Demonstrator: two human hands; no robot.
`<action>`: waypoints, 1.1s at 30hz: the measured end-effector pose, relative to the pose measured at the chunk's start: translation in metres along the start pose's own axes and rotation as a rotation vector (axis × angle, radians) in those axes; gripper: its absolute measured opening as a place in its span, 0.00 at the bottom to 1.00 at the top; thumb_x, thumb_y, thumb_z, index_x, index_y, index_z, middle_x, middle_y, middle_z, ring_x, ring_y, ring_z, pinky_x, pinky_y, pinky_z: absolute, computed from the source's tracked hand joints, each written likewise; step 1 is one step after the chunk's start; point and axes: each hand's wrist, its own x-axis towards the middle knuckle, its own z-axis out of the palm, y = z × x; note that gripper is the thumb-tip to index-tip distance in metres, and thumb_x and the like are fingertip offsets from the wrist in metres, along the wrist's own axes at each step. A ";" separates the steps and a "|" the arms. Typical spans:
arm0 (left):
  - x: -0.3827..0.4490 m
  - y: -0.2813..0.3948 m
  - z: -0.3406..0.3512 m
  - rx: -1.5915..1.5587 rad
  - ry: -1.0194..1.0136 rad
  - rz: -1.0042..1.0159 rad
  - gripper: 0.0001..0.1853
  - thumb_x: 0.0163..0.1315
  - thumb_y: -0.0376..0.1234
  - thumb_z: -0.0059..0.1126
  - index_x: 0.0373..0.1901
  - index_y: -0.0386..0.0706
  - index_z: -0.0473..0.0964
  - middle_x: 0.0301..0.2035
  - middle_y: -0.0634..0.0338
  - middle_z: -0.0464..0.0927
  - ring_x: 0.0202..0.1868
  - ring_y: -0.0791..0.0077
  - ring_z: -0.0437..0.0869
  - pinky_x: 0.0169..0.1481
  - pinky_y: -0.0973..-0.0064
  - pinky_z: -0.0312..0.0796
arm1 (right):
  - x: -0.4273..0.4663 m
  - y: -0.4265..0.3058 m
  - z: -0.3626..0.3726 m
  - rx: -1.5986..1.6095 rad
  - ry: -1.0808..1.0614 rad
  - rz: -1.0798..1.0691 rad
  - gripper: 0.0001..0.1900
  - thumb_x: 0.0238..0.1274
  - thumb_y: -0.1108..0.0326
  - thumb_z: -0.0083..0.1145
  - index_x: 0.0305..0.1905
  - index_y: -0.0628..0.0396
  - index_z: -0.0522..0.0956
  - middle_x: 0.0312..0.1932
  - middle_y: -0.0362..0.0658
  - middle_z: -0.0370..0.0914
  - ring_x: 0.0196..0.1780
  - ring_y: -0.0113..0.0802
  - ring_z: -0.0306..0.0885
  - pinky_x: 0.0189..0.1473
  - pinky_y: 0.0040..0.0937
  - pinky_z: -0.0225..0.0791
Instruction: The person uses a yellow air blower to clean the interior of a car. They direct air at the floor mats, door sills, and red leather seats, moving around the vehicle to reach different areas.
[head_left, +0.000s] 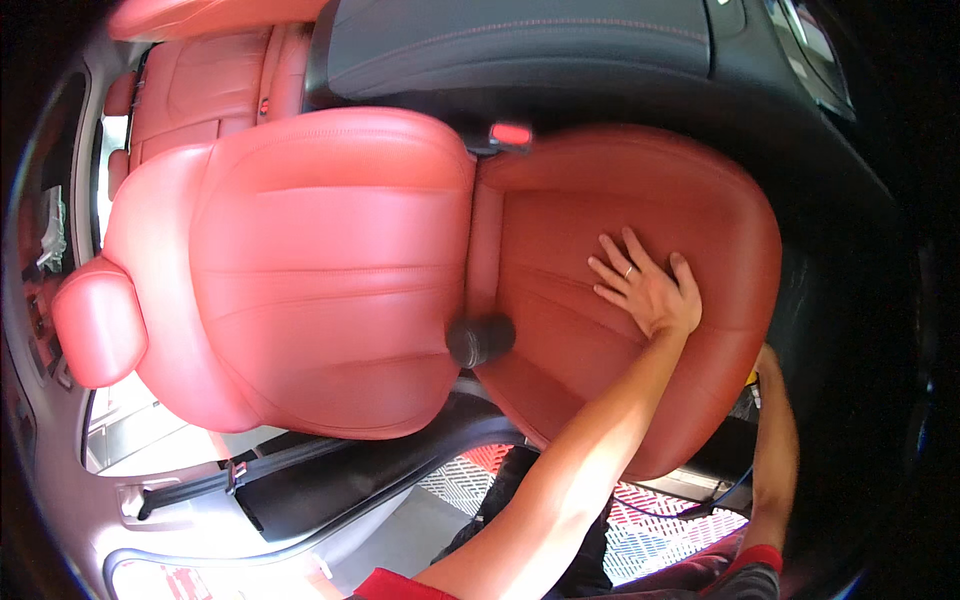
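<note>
My left hand (656, 292) lies palm down with fingers spread on the red leather seat cushion (585, 225) of a car seat. A ring circles one finger. At the cushion's front edge is my right hand (765, 360), its fingers mostly hidden behind the seat. A small yellow thing (751, 379) shows beside that hand; whether the fingers grip it is hidden. To the left stands the red leather backrest (337, 240) with its headrest (101, 322). A blurred black rounded object (480, 341) appears where the backrest meets the cushion.
A black centre console (525, 52) runs along the seat's far side, near the seat belt buckle (511, 135). A seat belt (187, 491) crosses the door pillar. Below, a blue cord (731, 491) hangs by the door sill above red-and-white floor grating (645, 544).
</note>
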 end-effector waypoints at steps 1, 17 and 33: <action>0.000 0.001 -0.002 -0.015 -0.013 -0.006 0.43 0.63 0.49 0.46 0.76 0.39 0.47 0.75 0.43 0.41 0.75 0.33 0.36 0.74 0.34 0.31 | -0.005 0.009 0.008 -0.021 0.002 0.007 0.20 0.63 0.55 0.59 0.53 0.57 0.78 0.34 0.46 0.83 0.29 0.36 0.81 0.28 0.34 0.74; -0.026 -0.093 -0.051 0.002 -0.377 0.554 0.41 0.73 0.54 0.35 0.77 0.39 0.40 0.76 0.41 0.32 0.77 0.40 0.30 0.76 0.40 0.28 | -0.105 0.103 0.092 0.313 -0.142 0.023 0.14 0.66 0.59 0.51 0.35 0.60 0.77 0.22 0.47 0.78 0.23 0.39 0.80 0.28 0.35 0.77; -0.127 -0.243 -0.153 0.094 -0.467 0.828 0.28 0.66 0.48 0.51 0.62 0.40 0.72 0.59 0.43 0.72 0.63 0.53 0.70 0.70 0.57 0.56 | -0.327 0.124 0.277 0.599 0.387 -0.319 0.19 0.72 0.48 0.49 0.48 0.54 0.73 0.35 0.42 0.81 0.46 0.39 0.83 0.54 0.41 0.71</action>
